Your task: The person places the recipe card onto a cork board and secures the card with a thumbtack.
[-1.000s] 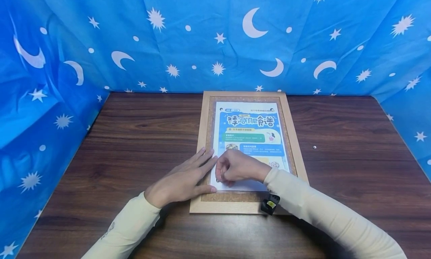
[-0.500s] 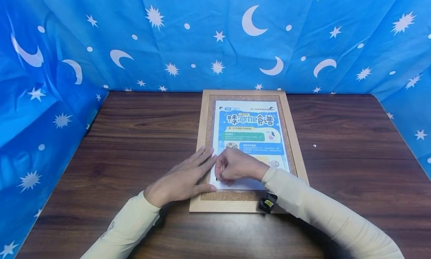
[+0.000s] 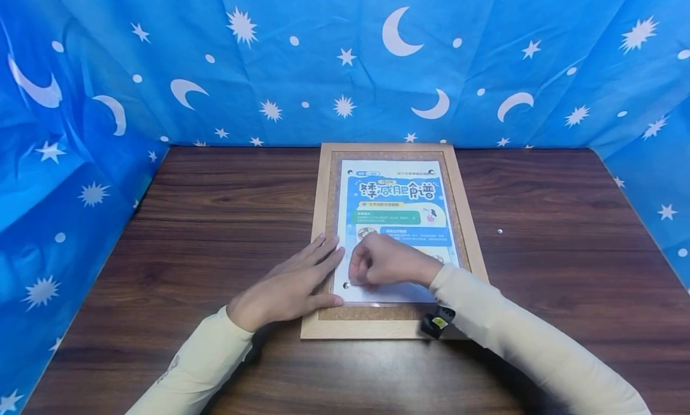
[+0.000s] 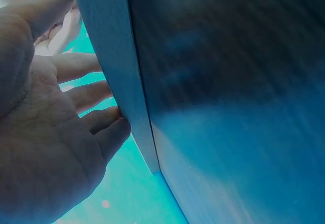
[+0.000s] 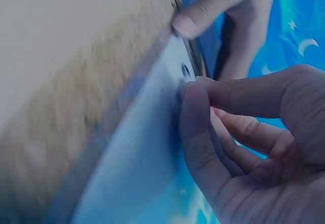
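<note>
A printed sheet in a clear sleeve (image 3: 393, 218) lies on a wood-framed cork board (image 3: 353, 329). Dark round thumbtacks sit at its two upper corners, and another thumbtack (image 3: 346, 285) is at the lower left corner. My left hand (image 3: 288, 289) rests with straight fingers across the board's left side, its thumb tip at the sheet's lower left edge. Just right of the lower tack, my right hand (image 3: 390, 260) has curled fingers. In the right wrist view its thumb and index fingertips (image 5: 195, 94) meet beside the tack (image 5: 185, 70), with nothing showing between them.
A small shiny thumbtack (image 3: 499, 231) lies on the dark wood table (image 3: 566, 223) right of the board. Blue cloth (image 3: 323, 67) with white moons and stars hangs behind and at the sides. The board's far edge is close to the back cloth.
My right hand has shifted slightly right, off the lower left thumbtack, which now shows uncovered. My left hand keeps its place on the board. The head view has shifted slightly.
</note>
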Tool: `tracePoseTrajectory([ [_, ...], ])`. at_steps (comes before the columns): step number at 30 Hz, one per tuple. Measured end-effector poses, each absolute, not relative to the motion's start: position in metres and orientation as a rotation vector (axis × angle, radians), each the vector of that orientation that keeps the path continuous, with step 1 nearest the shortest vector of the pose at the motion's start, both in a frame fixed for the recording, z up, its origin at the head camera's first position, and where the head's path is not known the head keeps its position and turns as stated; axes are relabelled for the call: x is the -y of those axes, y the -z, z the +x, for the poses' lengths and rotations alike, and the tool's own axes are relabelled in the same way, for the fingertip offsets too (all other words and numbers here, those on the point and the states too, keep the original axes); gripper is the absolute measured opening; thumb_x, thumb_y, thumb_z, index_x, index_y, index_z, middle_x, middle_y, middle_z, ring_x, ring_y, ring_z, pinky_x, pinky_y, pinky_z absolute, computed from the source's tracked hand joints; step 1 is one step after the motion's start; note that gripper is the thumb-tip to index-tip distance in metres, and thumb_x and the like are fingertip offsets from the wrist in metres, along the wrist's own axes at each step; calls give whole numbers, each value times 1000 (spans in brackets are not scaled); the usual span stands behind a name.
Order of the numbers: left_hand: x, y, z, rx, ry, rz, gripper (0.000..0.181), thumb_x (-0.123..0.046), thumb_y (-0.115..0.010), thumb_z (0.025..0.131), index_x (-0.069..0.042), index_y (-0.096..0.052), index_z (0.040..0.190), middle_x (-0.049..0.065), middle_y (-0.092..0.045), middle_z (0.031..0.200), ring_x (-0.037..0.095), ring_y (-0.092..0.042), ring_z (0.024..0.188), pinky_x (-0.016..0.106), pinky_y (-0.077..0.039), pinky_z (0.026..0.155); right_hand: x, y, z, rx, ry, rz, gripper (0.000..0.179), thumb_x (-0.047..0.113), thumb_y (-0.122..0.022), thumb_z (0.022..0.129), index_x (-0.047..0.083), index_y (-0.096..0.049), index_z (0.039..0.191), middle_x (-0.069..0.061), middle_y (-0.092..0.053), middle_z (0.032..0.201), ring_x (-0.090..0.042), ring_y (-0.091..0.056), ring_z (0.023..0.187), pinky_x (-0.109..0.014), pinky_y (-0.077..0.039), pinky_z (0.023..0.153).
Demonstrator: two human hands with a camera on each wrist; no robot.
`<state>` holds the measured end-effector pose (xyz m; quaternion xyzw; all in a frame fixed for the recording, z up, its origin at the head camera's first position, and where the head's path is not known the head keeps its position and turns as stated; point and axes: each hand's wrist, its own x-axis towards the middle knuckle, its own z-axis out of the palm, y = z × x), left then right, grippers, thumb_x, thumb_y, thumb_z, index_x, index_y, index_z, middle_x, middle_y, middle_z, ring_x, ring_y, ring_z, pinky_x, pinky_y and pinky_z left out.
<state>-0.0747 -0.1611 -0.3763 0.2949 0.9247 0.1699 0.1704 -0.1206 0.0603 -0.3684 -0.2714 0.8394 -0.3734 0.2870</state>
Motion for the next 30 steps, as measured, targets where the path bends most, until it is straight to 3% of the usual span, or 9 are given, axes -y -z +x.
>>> tracePoseTrajectory([
  [3,161,377,-75,-2622,-484,840,83,-51,-64,96,-7,-31,159,13,-15,168,31,-3,155,54,-19,122,-78,364,-123,-2275,1036,-706,10,-2,-74,86,8,-75,86,0,-69,73,-14,-64,63,-28,-56,59],
  [9,161,378,-75,-2624,-494,839,84,-51,-64,96,-7,-31,159,13,-15,168,31,-3,155,55,-19,121,-124,353,-130,-2493,1004,-705,8,1,-80,83,5,-77,90,0,-71,80,-15,-64,72,-29,-56,66],
  [19,160,379,-76,-2629,-496,853,84,-51,-65,96,-6,-32,158,14,-17,168,32,-4,155,55,-19,121,-211,337,-131,-2767,829,-343,9,9,-78,89,4,-76,96,-8,-71,89,-22,-61,77,-34,-51,64],
  [30,159,377,-75,-2619,-516,844,83,-48,-65,96,-5,-31,158,14,-16,168,32,-4,155,55,-18,121,-278,363,-139,-2818,762,-115,20,11,-75,91,-5,-71,102,-17,-72,93,-25,-64,77,-39,-55,67],
])
